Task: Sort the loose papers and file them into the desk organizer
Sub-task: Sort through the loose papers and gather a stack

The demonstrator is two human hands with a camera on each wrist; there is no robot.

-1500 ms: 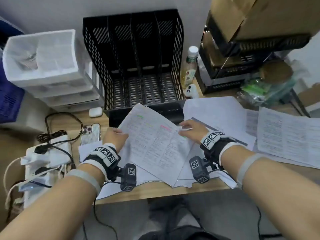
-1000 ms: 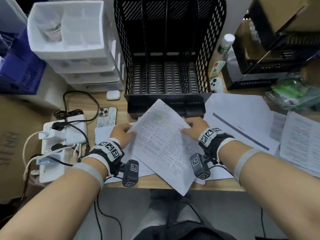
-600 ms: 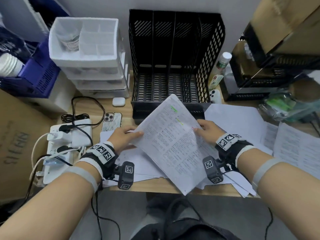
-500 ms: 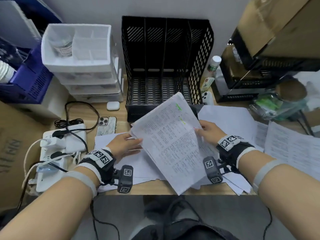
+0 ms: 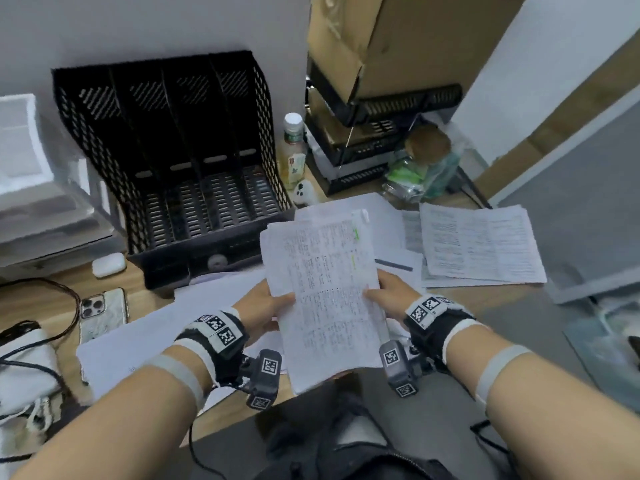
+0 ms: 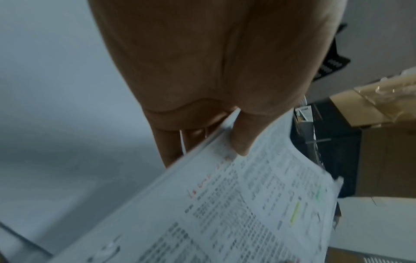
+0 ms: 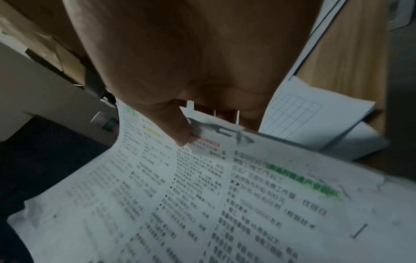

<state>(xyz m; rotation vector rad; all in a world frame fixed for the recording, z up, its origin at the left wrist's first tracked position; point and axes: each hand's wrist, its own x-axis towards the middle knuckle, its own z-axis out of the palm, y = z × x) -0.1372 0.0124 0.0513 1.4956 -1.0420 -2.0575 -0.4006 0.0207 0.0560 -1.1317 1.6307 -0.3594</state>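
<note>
A stack of printed papers (image 5: 329, 292) with green and yellow highlights is held up above the desk's front edge. My left hand (image 5: 268, 308) pinches its left edge, thumb on top (image 6: 242, 142), fingers beneath. On the opposite edge my right hand (image 5: 388, 296) pinches the same stack, thumb (image 7: 178, 131) on the page. The papers (image 6: 247, 213) (image 7: 202, 195) fill both wrist views. The black mesh desk organizer (image 5: 180, 161) stands behind, to the left; its slots show no paper.
More loose sheets (image 5: 481, 244) lie on the desk at the right, and others (image 5: 145, 334) lie under my left wrist. A phone (image 5: 102, 315), an earbud case (image 5: 108, 264), a bottle (image 5: 294, 147), white drawers (image 5: 31, 188) and stacked trays with cardboard boxes (image 5: 374, 109) surround the organizer.
The stack has been lifted off the desk and turned upright between both hands. My view has swung to the right, so the organizer now sits further left.
</note>
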